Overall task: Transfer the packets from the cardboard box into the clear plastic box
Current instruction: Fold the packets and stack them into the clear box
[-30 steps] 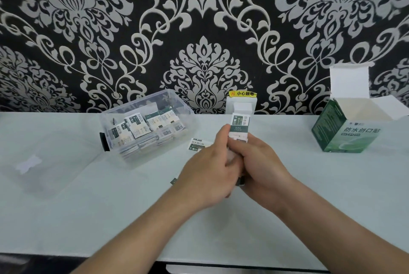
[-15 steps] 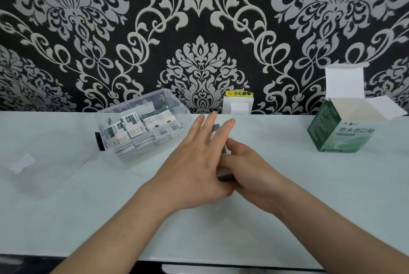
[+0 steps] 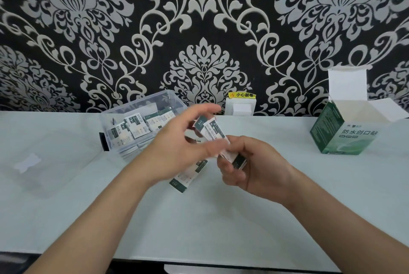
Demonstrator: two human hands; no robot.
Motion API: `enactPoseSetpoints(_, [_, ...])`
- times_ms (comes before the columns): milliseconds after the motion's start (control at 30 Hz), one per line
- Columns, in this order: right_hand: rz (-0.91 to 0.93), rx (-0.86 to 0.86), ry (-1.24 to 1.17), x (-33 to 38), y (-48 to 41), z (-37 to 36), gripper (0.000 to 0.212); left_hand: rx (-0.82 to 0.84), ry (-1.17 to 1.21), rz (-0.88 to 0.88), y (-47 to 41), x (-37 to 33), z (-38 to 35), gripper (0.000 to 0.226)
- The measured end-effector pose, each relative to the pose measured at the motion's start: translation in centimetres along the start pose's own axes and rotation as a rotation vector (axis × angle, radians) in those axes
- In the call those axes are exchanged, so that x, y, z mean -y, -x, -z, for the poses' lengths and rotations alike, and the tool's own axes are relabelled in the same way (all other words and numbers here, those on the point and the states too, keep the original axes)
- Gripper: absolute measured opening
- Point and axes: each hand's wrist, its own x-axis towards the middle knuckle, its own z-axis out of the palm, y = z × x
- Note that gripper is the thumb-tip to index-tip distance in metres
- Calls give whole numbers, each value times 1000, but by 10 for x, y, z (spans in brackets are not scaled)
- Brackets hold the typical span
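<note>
White packets (image 3: pixel 213 133) gripped in right hand (image 3: pixel 261 167)

Two bare hands meet over a pale table (image 3: pixel 199 218). The right hand (image 3: pixel 261 169) grips a small stack of green-and-white packets (image 3: pixel 211 133). These fan up and left into the span of the left hand (image 3: pixel 177 152); blur hides whether that hand grips them. Loose packets (image 3: pixel 188 177) lie on the table beneath the left hand. Far left stands a clear plastic box (image 3: pixel 159 99) holding more packets, with a clear lid (image 3: pixel 44 163) lying flat further left. Far right stands an open green cardboard box (image 3: pixel 340 138). Black-and-silver damask wallpaper (image 3: pixel 88 30) fills the background.
</note>
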Motion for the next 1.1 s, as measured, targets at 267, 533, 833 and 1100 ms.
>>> enactPoseSetpoints(267, [-104,197,-167,-6,2,-15,32,-217,484,-13,0,-1,-17,17])
enactPoseSetpoints(533, [51,10,439,1,-3,-21,42,-356,167,75,-6,-2,5,39])
enactPoseSetpoints(833, [93,81,390,10,-31,-42,28,-342,-3,67,2,3,30,36])
enactPoseSetpoints(1100, [103,129,186,8,-46,-45,44,-49,-129,-72,19,2,35,90])
